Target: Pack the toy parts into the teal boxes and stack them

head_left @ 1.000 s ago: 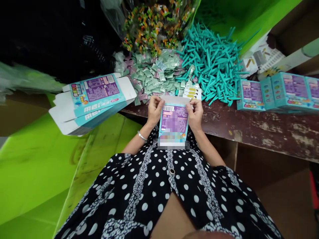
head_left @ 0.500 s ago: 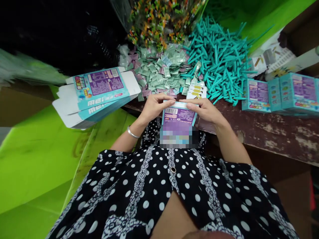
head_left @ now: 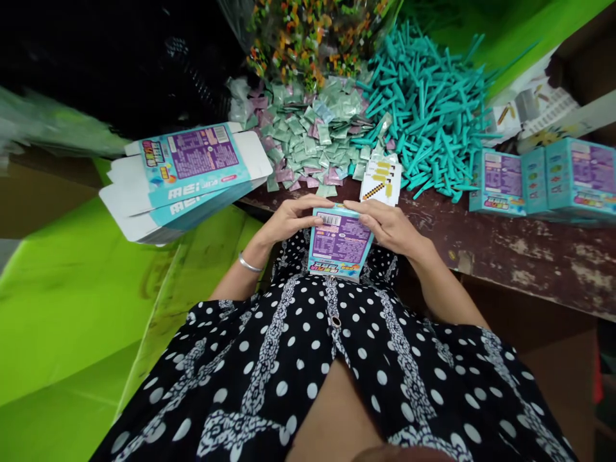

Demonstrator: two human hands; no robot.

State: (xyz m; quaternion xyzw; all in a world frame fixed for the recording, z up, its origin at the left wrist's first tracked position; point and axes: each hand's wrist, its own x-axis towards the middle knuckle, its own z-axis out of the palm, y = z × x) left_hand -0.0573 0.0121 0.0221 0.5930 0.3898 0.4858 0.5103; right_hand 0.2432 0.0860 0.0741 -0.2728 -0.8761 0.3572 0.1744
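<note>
A purple and light-blue printed carton (head_left: 337,240) stands close against my body, its barcode at the far end. My left hand (head_left: 293,218) grips its far left corner, with the thumb on the printed face. At the far right corner, my right hand (head_left: 392,224) is closed on the same carton, fingers along the top edge. The far end of the carton looks closed, though my fingers partly cover it. Just beyond lie white cards (head_left: 382,183) printed with a yellow and black pickaxe-like picture.
Flat unfolded cartons (head_left: 192,173) are stacked at left. Small green and pink sachets (head_left: 312,138), a heap of teal plastic sticks (head_left: 433,109) and a clear bag of orange and green pieces (head_left: 312,45) cover the back. Filled-out cartons (head_left: 500,183) stand at right on the worn brown table (head_left: 524,256).
The white flap at the carton's far end has gone from sight and that end now looks closed. Both hands have shifted slightly toward my body along with the carton.
</note>
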